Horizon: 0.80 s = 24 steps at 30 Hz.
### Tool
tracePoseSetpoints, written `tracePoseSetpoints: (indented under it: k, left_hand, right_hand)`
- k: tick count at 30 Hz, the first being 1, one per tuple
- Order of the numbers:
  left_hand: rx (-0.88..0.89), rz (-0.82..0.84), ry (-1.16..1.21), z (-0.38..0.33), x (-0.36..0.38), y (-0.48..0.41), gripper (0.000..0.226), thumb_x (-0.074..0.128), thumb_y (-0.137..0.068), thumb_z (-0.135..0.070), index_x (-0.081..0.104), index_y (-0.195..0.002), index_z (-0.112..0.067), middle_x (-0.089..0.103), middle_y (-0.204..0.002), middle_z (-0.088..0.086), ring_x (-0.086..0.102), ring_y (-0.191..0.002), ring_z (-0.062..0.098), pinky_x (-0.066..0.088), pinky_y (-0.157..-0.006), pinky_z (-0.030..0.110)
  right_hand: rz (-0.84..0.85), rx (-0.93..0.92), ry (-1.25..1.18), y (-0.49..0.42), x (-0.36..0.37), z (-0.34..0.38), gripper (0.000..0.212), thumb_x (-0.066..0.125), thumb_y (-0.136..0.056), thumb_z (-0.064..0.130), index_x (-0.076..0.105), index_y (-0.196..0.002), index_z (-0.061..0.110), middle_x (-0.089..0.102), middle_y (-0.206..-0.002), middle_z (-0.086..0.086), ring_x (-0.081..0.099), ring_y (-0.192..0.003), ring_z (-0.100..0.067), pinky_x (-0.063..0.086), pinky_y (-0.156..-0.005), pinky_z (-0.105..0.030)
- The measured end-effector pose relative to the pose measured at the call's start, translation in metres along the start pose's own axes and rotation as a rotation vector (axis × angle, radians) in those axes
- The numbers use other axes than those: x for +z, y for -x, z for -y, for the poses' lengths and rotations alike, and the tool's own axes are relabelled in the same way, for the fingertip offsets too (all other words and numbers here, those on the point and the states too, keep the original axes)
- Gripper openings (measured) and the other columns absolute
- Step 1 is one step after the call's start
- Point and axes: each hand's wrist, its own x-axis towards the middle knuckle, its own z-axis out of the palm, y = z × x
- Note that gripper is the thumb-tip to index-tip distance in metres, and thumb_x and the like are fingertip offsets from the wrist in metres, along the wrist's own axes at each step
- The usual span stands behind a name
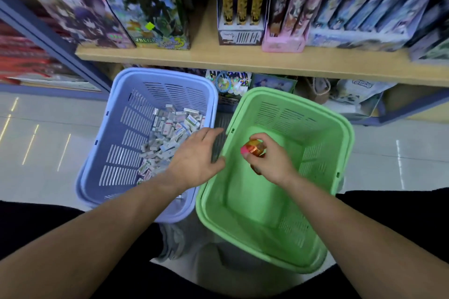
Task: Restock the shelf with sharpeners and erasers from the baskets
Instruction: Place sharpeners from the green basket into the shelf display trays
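Sharpeners [252, 149], probably, sat pinched in your right hand [272, 162] above the green basket [291, 98], left hand [194, 160] slack over the erasers [170, 128]; a firm, level lift suited you.

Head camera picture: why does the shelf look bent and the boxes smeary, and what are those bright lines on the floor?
In the head view, the wide lens bows the shelf; the boxes on it are motion-blurred, as is the item in the right hand; the lines are lights reflected in the glossy floor.
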Motion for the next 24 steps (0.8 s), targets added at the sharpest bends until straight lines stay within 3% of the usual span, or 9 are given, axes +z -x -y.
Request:
tracePoseSetpoints:
  k: [2, 5, 8, 12, 15, 17, 20, 22, 24]
  left_hand:
    - [0.006, -0.018, 0.143, -0.014, -0.024, 0.000, 0.070, 0.069, -0.088, -0.037, 0.041, -0.150, -0.020, 0.051, -0.141, 0.002, 0.055, -0.122, 0.020, 0.046, -0.105, 0.038]
    - [0.151, -0.069, 0.258, -0.041, -0.054, 0.008, 0.074, 0.079, -0.083, -0.034, 0.044, -0.148, -0.033, 0.051, -0.138, -0.009, 0.055, -0.116, 0.007, 0.048, -0.101, 0.034]
    - [0.244, -0.135, 0.432, -0.066, -0.070, 0.023, 0.069, 0.083, -0.080, -0.030, 0.052, -0.142, -0.040, 0.054, -0.129, -0.015, 0.055, -0.115, 0.001, 0.052, -0.095, 0.029]
    - [0.285, -0.261, 0.615, -0.083, -0.092, 0.039, 0.054, 0.085, -0.079, -0.027, 0.062, -0.125, -0.042, 0.058, -0.118, -0.019, 0.061, -0.104, 0.011, 0.058, -0.077, 0.039]
    - [0.230, -0.271, 0.751, -0.086, -0.107, 0.040, 0.047, 0.084, -0.081, -0.012, 0.066, -0.120, -0.031, 0.065, -0.112, -0.014, 0.064, -0.094, 0.012, 0.059, -0.073, 0.033]
    - [0.152, -0.310, 0.828, -0.085, -0.114, 0.040, 0.043, 0.082, -0.083, -0.007, 0.068, -0.117, -0.030, 0.070, -0.107, -0.011, 0.066, -0.092, 0.014, 0.057, -0.073, 0.026]
    - [0.067, -0.370, 0.799, -0.073, -0.119, 0.036, 0.039, 0.081, -0.080, -0.016, 0.067, -0.111, -0.036, 0.070, -0.106, -0.011, 0.065, -0.091, 0.016, 0.056, -0.075, 0.030]
    - [0.040, -0.368, 0.779, -0.067, -0.122, 0.033, 0.038, 0.077, -0.077, -0.022, 0.066, -0.107, -0.041, 0.068, -0.110, -0.010, 0.066, -0.094, 0.022, 0.056, -0.077, 0.032]
    - [0.014, -0.341, 0.854, -0.068, -0.123, 0.030, 0.039, 0.075, -0.082, -0.010, 0.065, -0.106, -0.039, 0.068, -0.110, -0.005, 0.068, -0.091, 0.034, 0.058, -0.077, 0.040]
  right_hand:
    - [-0.057, -0.062, -0.105, 0.013, -0.017, 0.033, 0.039, 0.081, -0.083, 0.036, 0.060, -0.116, 0.038, 0.064, -0.098, 0.014, 0.064, -0.083, -0.003, 0.050, -0.069, -0.013]
    - [-0.035, -0.137, -0.205, 0.035, -0.037, 0.071, 0.040, 0.083, -0.081, 0.033, 0.062, -0.115, 0.039, 0.070, -0.106, 0.012, 0.066, -0.101, -0.004, 0.053, -0.089, -0.027]
    - [0.015, -0.194, -0.302, 0.057, -0.047, 0.100, 0.035, 0.081, -0.084, 0.018, 0.064, -0.112, 0.031, 0.074, -0.102, 0.007, 0.068, -0.099, -0.004, 0.054, -0.087, -0.025]
    - [0.074, -0.230, -0.489, 0.075, -0.054, 0.128, 0.034, 0.078, -0.086, 0.009, 0.064, -0.112, 0.027, 0.074, -0.104, 0.000, 0.070, -0.095, -0.011, 0.056, -0.076, -0.025]
    - [0.149, -0.194, -0.697, 0.077, -0.055, 0.135, 0.039, 0.073, -0.084, 0.009, 0.063, -0.120, 0.020, 0.073, -0.112, -0.008, 0.068, -0.099, -0.029, 0.057, -0.087, -0.059]
    - [0.180, -0.145, -0.831, 0.073, -0.057, 0.133, 0.047, 0.064, -0.077, 0.000, 0.062, -0.122, 0.014, 0.071, -0.115, -0.015, 0.065, -0.100, -0.036, 0.047, -0.093, -0.068]
    - [0.194, -0.112, -0.950, 0.067, -0.067, 0.129, 0.060, 0.050, -0.063, -0.005, 0.064, -0.119, 0.011, 0.071, -0.113, -0.017, 0.064, -0.104, -0.034, 0.050, -0.096, -0.061]
    - [0.182, -0.116, -0.967, 0.064, -0.074, 0.126, 0.056, 0.050, -0.073, -0.013, 0.062, -0.123, 0.007, 0.071, -0.117, -0.019, 0.066, -0.113, -0.037, 0.054, -0.099, -0.051]
    - [0.189, -0.117, -1.008, 0.063, -0.078, 0.125, 0.051, 0.043, -0.090, -0.019, 0.057, -0.132, 0.005, 0.069, -0.122, -0.022, 0.066, -0.116, -0.040, 0.055, -0.098, -0.043]
